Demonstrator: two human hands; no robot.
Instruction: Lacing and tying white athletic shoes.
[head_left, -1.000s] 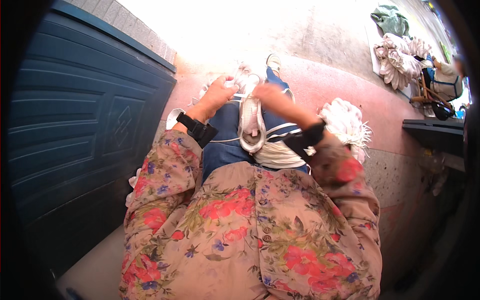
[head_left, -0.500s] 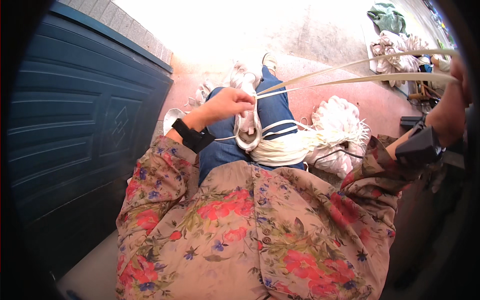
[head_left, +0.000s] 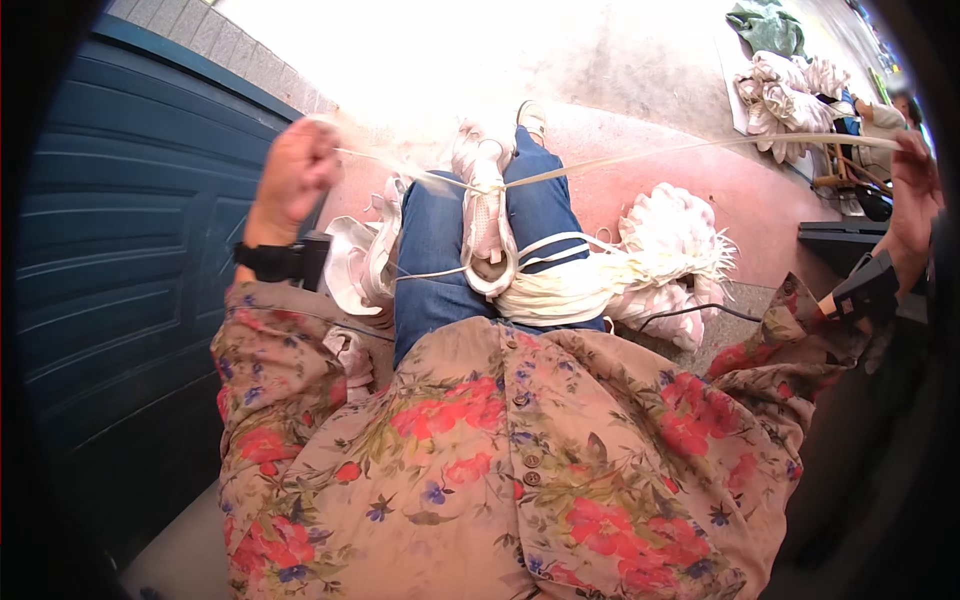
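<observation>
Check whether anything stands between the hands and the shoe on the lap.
Nothing visible does: pale laces stretch unobstructed from the shoe out to the blurred left hand and the right hand.

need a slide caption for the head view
Left hand and right hand hold a lace stretched out to either side of a shoe on blue jeans.

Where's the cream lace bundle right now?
Head view, right of centre: the lace bundle lies across the right jeans leg, stretching from beside the lap shoe toward the pale pile.
</observation>
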